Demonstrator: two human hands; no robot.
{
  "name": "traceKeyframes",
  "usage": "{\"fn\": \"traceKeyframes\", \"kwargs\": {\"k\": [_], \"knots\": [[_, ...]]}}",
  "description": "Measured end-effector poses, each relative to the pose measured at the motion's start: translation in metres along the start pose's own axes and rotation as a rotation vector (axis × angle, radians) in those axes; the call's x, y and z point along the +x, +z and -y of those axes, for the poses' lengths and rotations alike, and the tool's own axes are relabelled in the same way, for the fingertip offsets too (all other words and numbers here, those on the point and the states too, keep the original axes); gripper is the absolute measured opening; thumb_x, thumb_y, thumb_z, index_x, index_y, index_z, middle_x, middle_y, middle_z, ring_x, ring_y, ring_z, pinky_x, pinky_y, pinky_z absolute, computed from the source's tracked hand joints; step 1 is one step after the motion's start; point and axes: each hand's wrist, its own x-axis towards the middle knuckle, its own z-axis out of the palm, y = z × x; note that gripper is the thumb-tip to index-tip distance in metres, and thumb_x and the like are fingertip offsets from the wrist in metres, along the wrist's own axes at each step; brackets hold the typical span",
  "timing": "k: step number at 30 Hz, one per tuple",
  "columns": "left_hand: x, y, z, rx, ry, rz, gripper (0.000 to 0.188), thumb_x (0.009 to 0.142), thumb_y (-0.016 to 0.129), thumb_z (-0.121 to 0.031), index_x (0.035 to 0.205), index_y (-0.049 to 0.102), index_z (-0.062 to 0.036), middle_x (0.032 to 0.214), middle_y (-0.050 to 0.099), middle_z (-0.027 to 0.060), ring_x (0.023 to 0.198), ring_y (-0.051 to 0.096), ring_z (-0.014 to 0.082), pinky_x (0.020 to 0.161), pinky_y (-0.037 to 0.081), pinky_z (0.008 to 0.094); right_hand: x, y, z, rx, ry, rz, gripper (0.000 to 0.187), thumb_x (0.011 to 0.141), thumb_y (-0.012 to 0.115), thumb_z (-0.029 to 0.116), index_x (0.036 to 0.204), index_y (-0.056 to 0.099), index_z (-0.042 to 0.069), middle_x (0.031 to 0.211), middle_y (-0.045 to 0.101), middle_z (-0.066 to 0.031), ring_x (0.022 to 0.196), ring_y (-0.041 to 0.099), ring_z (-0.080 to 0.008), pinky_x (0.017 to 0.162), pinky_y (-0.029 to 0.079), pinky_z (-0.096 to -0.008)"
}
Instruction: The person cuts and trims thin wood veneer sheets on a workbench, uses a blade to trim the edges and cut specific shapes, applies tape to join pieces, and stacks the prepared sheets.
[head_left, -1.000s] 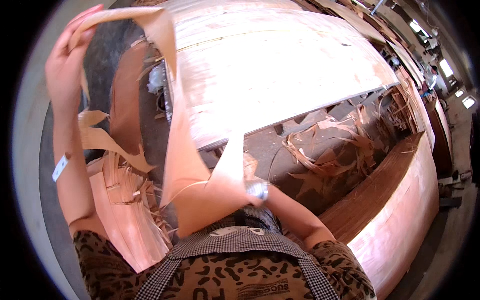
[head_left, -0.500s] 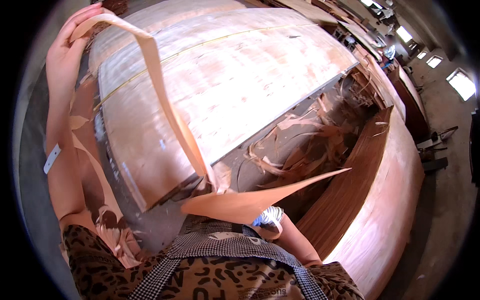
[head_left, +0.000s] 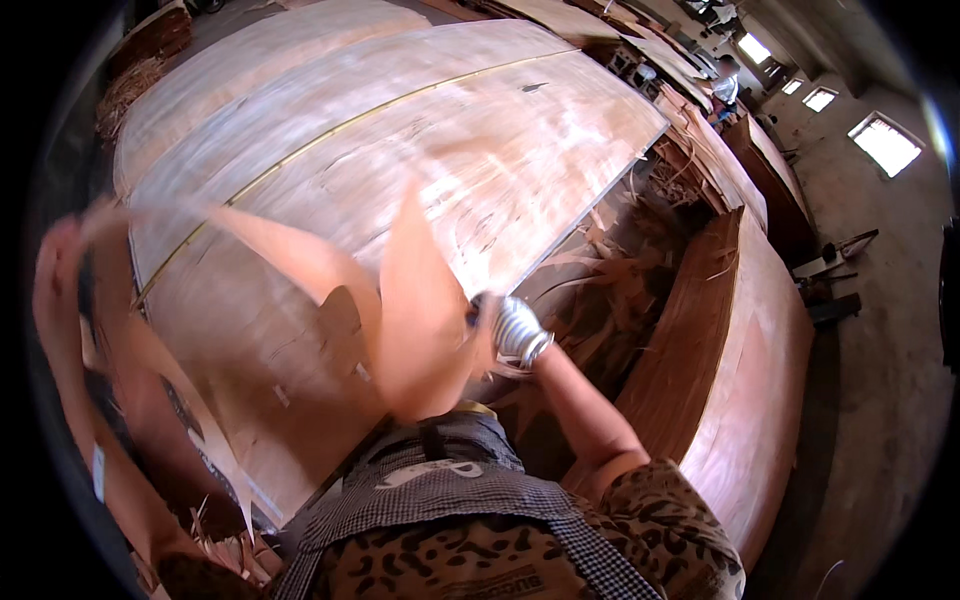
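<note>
A long, thin, tan strip of wood veneer (head_left: 425, 320) curls up in front of my apron, folded into a broad pointed loop. Its narrow far end, smeared by motion, runs to my bare left hand (head_left: 62, 255), raised at the far left with its fingers curled around it. My right hand (head_left: 518, 330), in a white and grey striped glove, is closed at the strip's right edge. Something dark shows at those fingertips, too blurred to name. Beneath the strip lies a large stack of pale veneer sheets (head_left: 350, 190), with a yellow line (head_left: 375, 105) running across it.
At the right stands a thick stack of reddish veneer (head_left: 690, 320). Torn scraps (head_left: 590, 290) fill the gap between the stacks, and more offcuts (head_left: 225, 550) lie at lower left. A person (head_left: 725, 88) is far off at upper right, near further stacks.
My left hand has dropped and moved outward left. My right hand has come up and forward from beside my waist, over the pale stack's edge. The veneer strip has lifted and folded between them.
</note>
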Motion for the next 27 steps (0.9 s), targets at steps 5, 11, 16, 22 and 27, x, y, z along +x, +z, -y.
{"fn": "traceKeyframes", "kwargs": {"k": [5,11,16,22,27], "knots": [[-0.097,-0.006,-0.043,0.313,-0.342,0.427,0.024,0.073,0.053,0.001,0.098,0.054,0.0029,0.088,0.058,0.0114,0.083,0.056,0.0195,0.073,0.043,0.0273,0.105,-0.08,-0.015,-0.448,-0.06,0.167,0.016,0.081,0.05,0.018,0.089,0.061,0.009,0.084,0.063,-0.0149,0.079,0.06,-0.0304,0.069,0.047,-0.0385],[-0.158,-0.02,-0.06,-0.036,-0.898,0.519,0.029,0.064,0.062,0.001,0.092,0.057,0.0044,0.084,0.059,0.0126,0.076,0.057,0.0179,0.066,0.045,0.0256,0.213,-0.014,0.005,-0.448,-0.371,0.49,0.021,0.078,0.055,0.026,0.09,0.061,0.009,0.081,0.063,-0.015,0.077,0.06,-0.0313,0.07,0.046,-0.0408],[-0.207,0.003,-0.019,0.685,-0.852,0.874,0.036,0.063,0.07,-0.009,0.095,0.058,0.0014,0.09,0.059,0.0158,0.086,0.057,0.0302,0.075,0.045,0.0353,0.222,0.079,-0.023,-0.255,-0.475,0.648,0.022,0.078,0.057,0.027,0.092,0.06,0.01,0.082,0.063,-0.0143,0.079,0.061,-0.0309,0.07,0.047,-0.0409],[-0.226,0.081,-0.074,1.068,-0.39,0.574,0.054,0.075,0.051,0.0,0.127,0.039,-0.01,0.126,0.043,0.0077,0.08,0.061,0.0261,0.066,0.048,0.0351,0.231,0.099,0.001,-0.252,-0.413,0.532,0.023,0.08,0.056,0.029,0.093,0.059,0.01,0.085,0.063,-0.013,0.081,0.06,-0.0318,0.068,0.048,-0.0412],[-0.143,0.204,-0.136,0.719,-0.762,0.345,0.026,0.079,0.05,-0.003,0.105,0.055,-0.0058,0.102,0.056,0.0148,0.093,0.054,0.0284,0.072,0.047,0.0326,0.297,0.127,0.052,-0.318,-0.547,0.529,0.022,0.08,0.055,0.023,0.098,0.059,0.01,0.091,0.063,-0.0132,0.085,0.061,-0.0319,0.074,0.048,-0.0419]]}}
